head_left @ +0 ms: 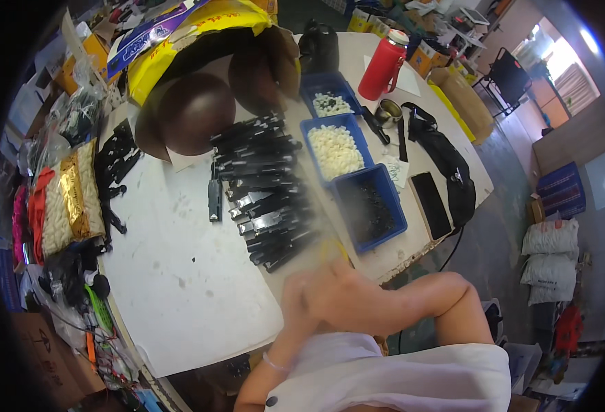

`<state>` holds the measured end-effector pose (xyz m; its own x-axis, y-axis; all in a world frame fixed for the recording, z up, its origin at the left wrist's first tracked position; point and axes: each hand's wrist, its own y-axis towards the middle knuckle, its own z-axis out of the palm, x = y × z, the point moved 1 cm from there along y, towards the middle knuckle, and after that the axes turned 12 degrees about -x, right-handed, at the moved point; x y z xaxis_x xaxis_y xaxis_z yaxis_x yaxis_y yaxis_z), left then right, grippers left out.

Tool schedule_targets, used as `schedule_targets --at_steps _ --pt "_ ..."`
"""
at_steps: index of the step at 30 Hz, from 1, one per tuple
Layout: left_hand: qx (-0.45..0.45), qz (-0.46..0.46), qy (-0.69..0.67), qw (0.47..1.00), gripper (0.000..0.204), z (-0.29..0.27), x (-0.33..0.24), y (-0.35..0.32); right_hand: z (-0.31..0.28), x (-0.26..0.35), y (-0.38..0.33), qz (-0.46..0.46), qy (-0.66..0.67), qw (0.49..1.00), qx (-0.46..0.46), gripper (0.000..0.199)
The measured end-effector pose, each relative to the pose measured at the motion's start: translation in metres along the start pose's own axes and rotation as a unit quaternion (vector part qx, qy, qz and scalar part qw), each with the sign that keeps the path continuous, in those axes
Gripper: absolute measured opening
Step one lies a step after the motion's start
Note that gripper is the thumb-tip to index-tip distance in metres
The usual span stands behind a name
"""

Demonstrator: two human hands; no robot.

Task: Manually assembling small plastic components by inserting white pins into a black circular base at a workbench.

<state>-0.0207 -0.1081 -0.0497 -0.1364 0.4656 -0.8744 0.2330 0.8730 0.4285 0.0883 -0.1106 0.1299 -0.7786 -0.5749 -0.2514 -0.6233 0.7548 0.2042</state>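
The pile of black parts (262, 180) lies on the white table (185, 295), at 11 o'clock from the left hand (298, 296) and right hand (335, 285). The hands are close together, badly blurred — I cannot tell how far either is open or what it holds, though a yellow streak (331, 250) beyond them may be something gripped. At 1 o'clock sits a blue tray of dark bits (385, 237); at 2, a black phone (431, 204) — farther out, past 12, a red flask (383, 67).

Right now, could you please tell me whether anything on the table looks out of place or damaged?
One black part sits at the left side of the pile, turned across the way most others lie. The table edge at the near right looks chipped.
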Motion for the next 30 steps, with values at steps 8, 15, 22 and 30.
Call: schedule_targets --at_steps 8,15,22,30 --pt "-0.050 0.021 -0.058 0.997 0.043 -0.004 -0.027 0.019 0.036 -0.125 0.013 0.221 0.159 0.962 -0.008 0.011" --pt "-0.016 -0.030 -0.051 0.998 0.055 -0.007 -0.024 0.015 0.127 -0.194 -0.017 0.350 0.189 0.917 0.016 0.019" --pt "-0.020 -0.037 -0.092 0.995 0.060 -0.007 -0.018 0.012 0.101 -0.176 -0.027 0.328 0.232 0.891 -0.212 0.015" --pt "-0.004 -0.048 -0.074 0.996 0.061 -0.009 -0.015 0.010 0.025 -0.055 -0.045 0.377 0.538 0.747 -0.100 0.014"
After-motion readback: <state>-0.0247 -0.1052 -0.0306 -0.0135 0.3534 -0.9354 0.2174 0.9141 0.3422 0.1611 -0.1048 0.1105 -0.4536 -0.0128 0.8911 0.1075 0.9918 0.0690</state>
